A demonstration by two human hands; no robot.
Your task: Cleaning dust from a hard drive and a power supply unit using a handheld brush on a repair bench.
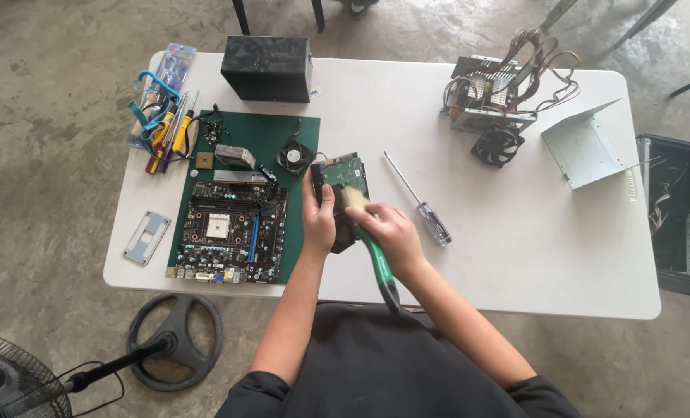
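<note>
**Hard drive up on edge, brush laid across its board**

The hard drive (343,174), a flat rectangular metal unit with a green circuit board facing up, is the centre of it all, held just right of the green cutting mat (283,131) on the white plastic bench (515,255). The left hand (319,220) is clamped around the drive's near left edge, thumb over the top, tilting it toward the camera. The right hand (387,232) is closed tight on the green plastic handle of a paintbrush (368,240), its pale bristles touching the drive's board near the lower right corner; the handle runs back toward the person's lap.

Just right of the drive, a long steel screwdriver with a clear handle (418,203) lies slanted on the bench, untouched. Left of the drive, on the mat, sits a black motherboard (233,232), and just beyond the drive's far left corner a small black round fan (294,157). Further beyond the drive stands a black rectangular box (267,68). Well to the right of the drive there is an opened metal power supply with loose coloured wires (494,93) and a bent grey metal cover (583,147).
</note>
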